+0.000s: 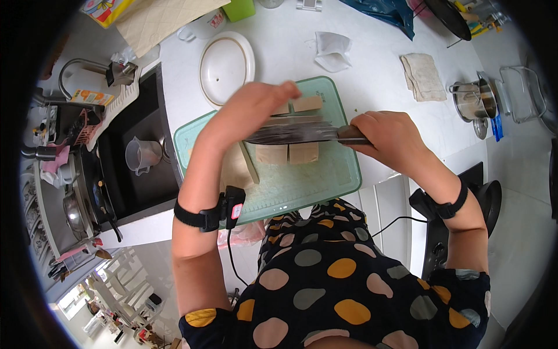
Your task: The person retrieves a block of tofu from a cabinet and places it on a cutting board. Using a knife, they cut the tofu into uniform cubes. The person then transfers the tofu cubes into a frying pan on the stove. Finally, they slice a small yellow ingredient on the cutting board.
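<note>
My right hand grips the handle of a wide kitchen knife, its blade blurred and lying across pale tan blocks over a green cutting board. My left hand is above the far side of the blade; whether its fingers touch anything is hidden. Two cut blocks lie side by side on the near side of the blade, and another piece lies beyond it. A larger tan block, which looks like tofu, rests on the board by my left forearm.
A white oval lid or plate stands beyond the board. To the left is a dark sink with a clear measuring jug. A white pouch, a folded cloth and a steel pot are on the counter.
</note>
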A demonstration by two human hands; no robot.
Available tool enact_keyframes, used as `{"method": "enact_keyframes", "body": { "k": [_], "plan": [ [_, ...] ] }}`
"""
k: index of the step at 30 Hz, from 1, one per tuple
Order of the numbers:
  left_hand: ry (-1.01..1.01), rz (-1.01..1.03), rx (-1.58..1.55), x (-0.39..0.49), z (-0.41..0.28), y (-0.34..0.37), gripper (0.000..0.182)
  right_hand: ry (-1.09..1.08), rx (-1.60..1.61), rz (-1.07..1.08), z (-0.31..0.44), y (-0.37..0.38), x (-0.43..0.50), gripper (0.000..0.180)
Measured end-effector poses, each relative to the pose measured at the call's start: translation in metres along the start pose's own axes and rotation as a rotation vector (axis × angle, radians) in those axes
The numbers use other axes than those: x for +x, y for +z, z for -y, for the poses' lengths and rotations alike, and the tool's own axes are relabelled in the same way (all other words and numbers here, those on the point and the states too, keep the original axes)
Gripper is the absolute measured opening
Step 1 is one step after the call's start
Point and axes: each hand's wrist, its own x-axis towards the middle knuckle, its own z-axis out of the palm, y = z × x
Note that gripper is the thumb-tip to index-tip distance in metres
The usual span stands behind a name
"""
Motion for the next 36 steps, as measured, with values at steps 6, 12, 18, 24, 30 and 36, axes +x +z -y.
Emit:
{"method": "enact_keyframes", "body": {
  "k": [6,12,18,24,30,36],
  "plan": [
    [0.138,-0.446,-0.227,-0.046,-0.014,-0.007,0.056,0.17,0.159,0.128,0.018,-0.03,-0.012,0.026],
    [-0.019,-0.538,-0.224,-0.072,0.0,0.008,0.06,0.206,0.124,0.18,0.024,-0.034,-0.005,0.027],
    [-0.106,-0.547,-0.242,-0.082,0.016,0.022,0.044,0.196,0.13,0.208,0.029,-0.036,-0.003,0.026],
    [-0.157,-0.548,-0.228,-0.083,0.024,0.028,0.029,0.147,0.102,0.193,0.032,-0.03,-0.001,0.031],
    [-0.187,-0.536,-0.219,-0.084,0.026,0.028,0.029,0.124,0.111,0.18,0.033,-0.028,0.001,0.032],
    [-0.184,-0.533,-0.215,-0.083,0.029,0.029,0.027,0.119,0.082,0.166,0.038,-0.029,0.002,0.032]
  ]
}}
